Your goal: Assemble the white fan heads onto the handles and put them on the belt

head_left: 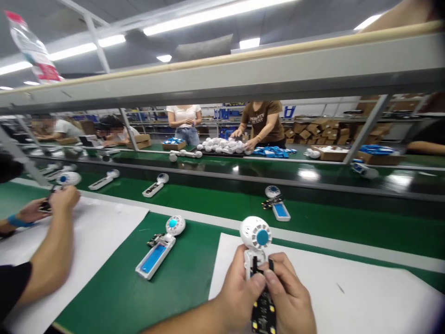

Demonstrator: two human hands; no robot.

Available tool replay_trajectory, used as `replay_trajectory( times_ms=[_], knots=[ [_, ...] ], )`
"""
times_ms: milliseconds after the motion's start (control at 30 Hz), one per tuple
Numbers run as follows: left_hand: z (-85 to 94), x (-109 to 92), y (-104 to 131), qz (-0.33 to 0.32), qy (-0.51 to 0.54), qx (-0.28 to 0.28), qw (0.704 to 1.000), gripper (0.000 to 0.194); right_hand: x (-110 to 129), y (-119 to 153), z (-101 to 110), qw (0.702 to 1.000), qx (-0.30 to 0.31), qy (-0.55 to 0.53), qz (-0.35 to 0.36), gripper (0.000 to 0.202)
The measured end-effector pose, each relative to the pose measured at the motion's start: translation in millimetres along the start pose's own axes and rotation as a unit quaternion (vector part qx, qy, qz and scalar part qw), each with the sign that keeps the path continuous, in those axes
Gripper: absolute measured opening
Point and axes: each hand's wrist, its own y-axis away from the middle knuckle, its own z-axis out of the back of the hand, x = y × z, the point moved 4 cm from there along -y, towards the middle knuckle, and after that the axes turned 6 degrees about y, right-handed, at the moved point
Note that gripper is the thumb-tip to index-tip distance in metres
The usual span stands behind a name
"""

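A white device with a round head and blue centre is held upright between my two hands, above a white sheet. My left hand is closed round the device's narrow body, its thumb on the front. My right hand pinches at the black circuit board with yellow-white squares, which hangs along the body's front. Fingertips hide where board and body meet. To the left on the green table, a similar device lies with a blue insert showing and a small board beside its neck.
A co-worker's hands hold another device at the left. Several devices lie on the green belt beyond the table edge. A shelf beam crosses above. People stand behind piles of white and blue parts.
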Motion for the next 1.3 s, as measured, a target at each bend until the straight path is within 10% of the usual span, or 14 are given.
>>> replay_trajectory(
  times_ms=[133,400,800,1067,1167,1300],
  knots=[
    [7.8,-3,3,0.007,-0.065,0.016,0.998,0.051,-4,-2,-1,0.995,-0.034,-0.080,-0.042,0.045],
    [18.4,-8,9,-0.012,-0.197,0.035,0.980,0.046,17,-7,-10,0.958,0.184,-0.197,-0.100,0.042],
    [22.2,-1,-17,0.112,0.023,-0.020,0.993,0.033,9,-9,-17,0.907,0.098,-0.308,-0.271,0.060],
    [12.8,-2,-14,0.127,0.031,0.016,0.991,0.036,2,-13,-10,0.954,0.073,-0.192,-0.218,0.046],
    [19.2,0,-17,0.118,0.062,-0.030,0.991,0.032,-1,-11,-15,0.952,0.074,-0.208,-0.211,0.064],
    [33.1,-4,-24,0.118,0.079,-0.129,0.981,0.028,-11,1,-36,0.914,0.226,-0.187,-0.280,0.079]
  ],
)
